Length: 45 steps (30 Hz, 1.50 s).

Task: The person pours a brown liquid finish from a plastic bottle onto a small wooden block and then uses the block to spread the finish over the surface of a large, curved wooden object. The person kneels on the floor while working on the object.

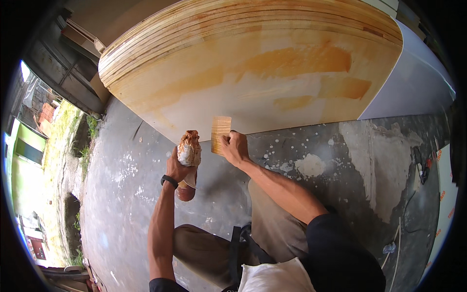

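My left hand (pixel 177 165), with a dark band on its wrist, is wrapped round a white container (pixel 188 154) crusted with orange-brown paste at the top. My right hand (pixel 237 148) pinches a flat, ridged yellow-tan rectangular piece (pixel 221 127) by its right side. This piece is upright at the lower edge of a pale panel (pixel 209 104); whether they touch I cannot tell. Orange-brown smears (pixel 301 61) streak the panel's face. The inside of the container is hidden by the paste on it.
Behind the panel's top edge lie several stacked boards (pixel 233 19). A bluish-white sheet (pixel 406 80) stands at their right. The grey floor (pixel 131 180) has white splatters and a pale patch (pixel 389 165). A cord (pixel 406 209) lies at the right. A rounded brown shape (pixel 186 191) shows below my left hand.
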Each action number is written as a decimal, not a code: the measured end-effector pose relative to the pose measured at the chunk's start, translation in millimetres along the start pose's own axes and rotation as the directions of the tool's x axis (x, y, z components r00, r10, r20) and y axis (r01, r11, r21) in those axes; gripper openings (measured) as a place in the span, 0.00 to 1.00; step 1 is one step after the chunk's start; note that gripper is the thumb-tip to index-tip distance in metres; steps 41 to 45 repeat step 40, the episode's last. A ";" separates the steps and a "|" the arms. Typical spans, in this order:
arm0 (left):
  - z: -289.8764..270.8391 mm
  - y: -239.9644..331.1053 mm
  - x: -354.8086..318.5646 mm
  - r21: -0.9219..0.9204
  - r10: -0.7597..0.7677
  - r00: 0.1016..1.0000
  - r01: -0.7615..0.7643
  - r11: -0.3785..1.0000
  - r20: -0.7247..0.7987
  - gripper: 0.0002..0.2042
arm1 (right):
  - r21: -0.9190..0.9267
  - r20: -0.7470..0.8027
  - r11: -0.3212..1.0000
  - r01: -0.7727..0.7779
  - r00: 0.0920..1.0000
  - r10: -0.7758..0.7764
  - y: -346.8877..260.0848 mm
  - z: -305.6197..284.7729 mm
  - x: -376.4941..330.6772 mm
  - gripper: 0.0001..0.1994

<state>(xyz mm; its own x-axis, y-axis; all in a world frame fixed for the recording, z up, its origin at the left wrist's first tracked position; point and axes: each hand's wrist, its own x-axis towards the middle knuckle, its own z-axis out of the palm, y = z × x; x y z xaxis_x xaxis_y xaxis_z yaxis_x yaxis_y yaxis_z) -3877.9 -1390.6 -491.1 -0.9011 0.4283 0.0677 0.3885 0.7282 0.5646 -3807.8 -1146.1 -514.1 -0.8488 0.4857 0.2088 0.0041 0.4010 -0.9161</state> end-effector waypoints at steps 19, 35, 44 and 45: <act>7.0 121.6 27.8 0.437 0.150 0.974 -0.210 0.874 0.168 0.44 | 0.784 0.440 0.311 -0.538 0.834 0.333 92.6 -130.9 -23.7 0.12; 23.5 147.9 31.7 0.621 0.201 0.964 -0.265 0.738 0.172 0.37 | 0.789 0.486 0.272 -0.550 0.831 0.269 115.0 -129.7 -22.2 0.13; 24.9 145.9 32.7 0.645 0.193 0.964 -0.267 0.716 0.185 0.35 | 0.794 0.482 0.267 -0.546 0.834 0.270 113.8 -129.4 -22.9 0.14; 24.9 145.9 32.7 0.645 0.193 0.964 -0.267 0.716 0.185 0.35 | 0.794 0.482 0.267 -0.546 0.834 0.270 113.8 -129.4 -22.9 0.14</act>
